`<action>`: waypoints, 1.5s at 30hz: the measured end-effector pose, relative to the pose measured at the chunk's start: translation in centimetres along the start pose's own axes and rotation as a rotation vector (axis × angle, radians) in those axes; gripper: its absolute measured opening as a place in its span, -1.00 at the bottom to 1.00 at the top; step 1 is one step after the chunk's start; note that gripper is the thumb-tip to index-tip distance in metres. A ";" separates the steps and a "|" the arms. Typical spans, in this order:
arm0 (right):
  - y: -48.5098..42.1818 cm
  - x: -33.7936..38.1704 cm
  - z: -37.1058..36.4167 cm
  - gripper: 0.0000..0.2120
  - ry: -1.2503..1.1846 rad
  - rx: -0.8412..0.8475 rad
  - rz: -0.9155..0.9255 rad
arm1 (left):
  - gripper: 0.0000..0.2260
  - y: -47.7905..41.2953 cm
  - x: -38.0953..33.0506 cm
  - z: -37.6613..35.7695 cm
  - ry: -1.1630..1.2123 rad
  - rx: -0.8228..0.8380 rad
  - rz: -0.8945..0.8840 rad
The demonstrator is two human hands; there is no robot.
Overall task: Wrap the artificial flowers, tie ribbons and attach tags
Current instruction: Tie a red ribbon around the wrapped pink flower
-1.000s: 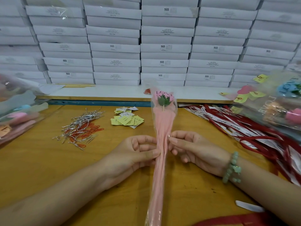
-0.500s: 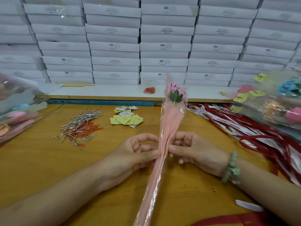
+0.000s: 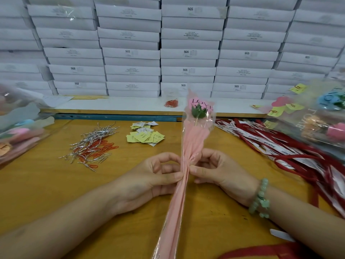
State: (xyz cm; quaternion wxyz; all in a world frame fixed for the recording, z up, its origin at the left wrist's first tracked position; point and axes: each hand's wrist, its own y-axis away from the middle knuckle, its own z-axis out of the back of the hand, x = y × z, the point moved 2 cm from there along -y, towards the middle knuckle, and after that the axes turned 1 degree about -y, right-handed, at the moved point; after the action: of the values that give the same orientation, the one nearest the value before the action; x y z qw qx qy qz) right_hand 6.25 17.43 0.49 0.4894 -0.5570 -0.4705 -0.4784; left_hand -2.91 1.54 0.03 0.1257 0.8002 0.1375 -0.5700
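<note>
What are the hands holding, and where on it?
Both the left hand and right hand pinch the wrapped flower at the gathered middle of its pink wrapper, below the bloom.

Wrapped flower (image 3: 194, 139) now atilt (top rightward)

At the centre of the frame the left hand (image 3: 149, 181) and right hand (image 3: 222, 171) pinch a pink wrapped flower (image 3: 194, 139) between them above the wooden table (image 3: 46, 187), with twist ties (image 3: 91, 146) left of centre and red ribbons (image 3: 291, 152) at right.

On my wooden table (image 3: 37, 193) lie silver twist ties (image 3: 98, 134) with orange paper clips (image 3: 105, 148), yellow tags (image 3: 147, 137), and red ribbons (image 3: 291, 157).
</note>
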 end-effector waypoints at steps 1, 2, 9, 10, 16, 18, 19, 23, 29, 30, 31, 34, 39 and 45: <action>0.0 0.0 0.0 -0.88 0.000 0.008 0.008 | -0.75 0.0 0.0 0.0 0.001 0.001 0.002; 0.0 0.0 0.0 -0.90 -0.001 0.016 0.014 | -0.74 0.0 0.0 0.1 0.005 0.002 0.004; -0.1 -0.1 -0.1 -0.73 0.025 0.067 0.008 | -0.68 -0.1 0.0 0.0 -0.007 -0.005 -0.020; -0.1 -0.1 -0.1 -0.69 0.015 0.066 0.011 | -0.70 -0.1 0.0 0.0 -0.010 -0.010 -0.018; -0.2 0.3 -0.3 -0.71 -0.110 0.136 0.006 | -0.79 -0.1 0.0 0.0 -0.060 -0.026 -0.003; -0.3 0.3 -0.3 -0.65 -0.126 0.169 -0.006 | -0.67 -0.1 0.0 0.0 -0.061 -0.040 0.011; -0.3 0.3 -0.3 -0.65 -0.133 0.180 -0.007 | -0.64 -0.1 -0.1 0.0 -0.058 -0.042 0.015; -0.3 0.4 -0.2 -0.69 -0.174 0.200 -0.011 | -0.80 0.1 -0.1 -0.3 -0.060 -0.042 -0.005; -0.4 0.4 -0.2 -0.68 -0.171 0.205 -0.039 | -0.84 0.2 -0.1 -0.8 -0.101 -0.052 -0.035; -0.4 0.4 -0.2 -0.68 -0.169 0.198 -0.043 | -0.86 0.3 -0.1 -0.9 -0.102 -0.061 -0.038; -0.5 0.3 -0.2 -0.68 -0.169 0.188 -0.045 | -0.87 0.3 -0.1 -1.0 -0.102 -0.070 -0.042; -0.5 0.4 -0.2 -0.67 -0.179 0.160 -0.051 | -0.90 0.4 -0.1 -1.2 -0.106 -0.098 -0.056; -0.4 0.3 -0.2 -0.67 -0.191 0.121 -0.058 | -0.86 0.7 0.0 -1.6 -0.147 -0.141 -0.099; -0.4 0.2 -0.2 -0.54 -0.127 0.081 -0.085 | -0.87 0.9 0.3 -2.3 -0.341 -0.327 -0.188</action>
State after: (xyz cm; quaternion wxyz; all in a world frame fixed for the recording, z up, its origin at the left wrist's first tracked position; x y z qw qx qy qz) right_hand 5.90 17.24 0.78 0.4602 -0.5456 -0.5425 -0.4430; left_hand -0.49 1.57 0.57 0.2215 0.6453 0.2784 -0.6760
